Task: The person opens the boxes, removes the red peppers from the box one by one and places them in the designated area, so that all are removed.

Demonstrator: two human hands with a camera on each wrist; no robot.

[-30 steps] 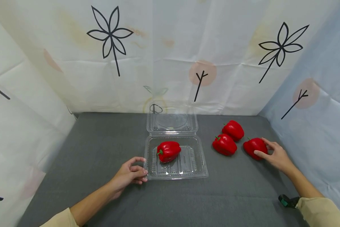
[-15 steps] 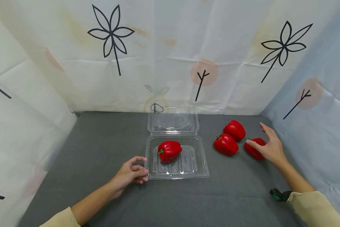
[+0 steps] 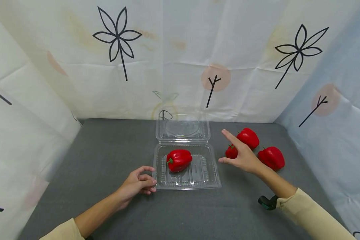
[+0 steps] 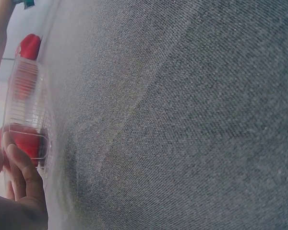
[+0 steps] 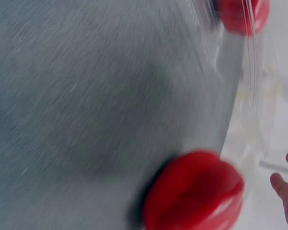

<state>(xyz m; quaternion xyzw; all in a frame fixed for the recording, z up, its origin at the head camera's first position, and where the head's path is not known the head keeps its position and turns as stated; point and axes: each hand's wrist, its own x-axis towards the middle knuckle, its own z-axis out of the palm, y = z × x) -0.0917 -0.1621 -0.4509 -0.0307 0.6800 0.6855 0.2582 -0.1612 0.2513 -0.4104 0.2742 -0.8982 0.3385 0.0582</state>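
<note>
A clear plastic clamshell container (image 3: 199,181) lies with its lid (image 3: 183,128) folded back, and one red bell pepper (image 3: 180,160) rests in its left half. My left hand (image 3: 137,183) holds the container's left rim between thumb and fingers, as the left wrist view also shows. To the right of the container, my right hand (image 3: 243,158) hovers with thumb and fingers spread, holding nothing. It partly hides the front-left bell pepper (image 3: 231,152). Behind it lies another bell pepper (image 3: 249,137), and a further bell pepper (image 3: 271,158) sits beyond my wrist.
Grey cloth (image 3: 113,143) covers the table. White printed curtains (image 3: 180,50) stand along the back and the sides. A dark wrist device (image 3: 267,202) sits at the right sleeve's cuff.
My right hand has left the far-right bell pepper, lifted, and moved left over the front-left one. The left hand stays at the container's rim.
</note>
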